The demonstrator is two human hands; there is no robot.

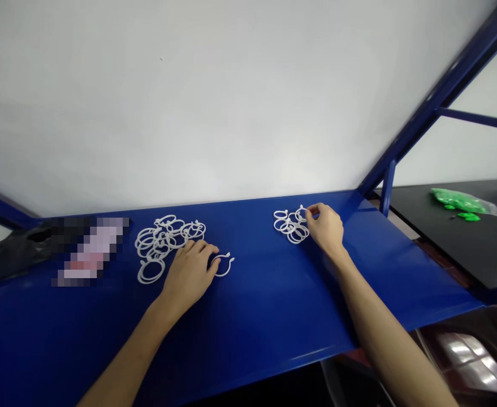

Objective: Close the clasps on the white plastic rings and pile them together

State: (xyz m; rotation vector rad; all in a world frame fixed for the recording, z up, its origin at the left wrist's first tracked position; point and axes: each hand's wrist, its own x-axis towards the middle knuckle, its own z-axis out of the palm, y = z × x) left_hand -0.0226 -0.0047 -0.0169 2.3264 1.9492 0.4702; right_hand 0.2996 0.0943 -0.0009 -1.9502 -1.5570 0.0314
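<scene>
My left hand (192, 270) lies over the right edge of a large pile of white plastic rings (159, 240), fingers stretched and thumb apart. Next to its thumb is a single white ring (223, 275), unclasped, with a gap between its two knobbed ends. Part of that ring is hidden by the thumb, and whether they touch I cannot tell. Over on the right, a smaller pile of white rings (290, 227) sits near the back edge. My right hand (325, 227) pinches a white ring (301, 213) at that pile's right side, between thumb and forefinger.
The blue tabletop (256, 305) carries both piles and meets a white wall behind. At its left lie a black plastic bag (14, 254) and a pixelated patch. Blue frame bars (387, 189) rise at the right, beside a black table (443, 243) with a bag of green pieces (460, 200).
</scene>
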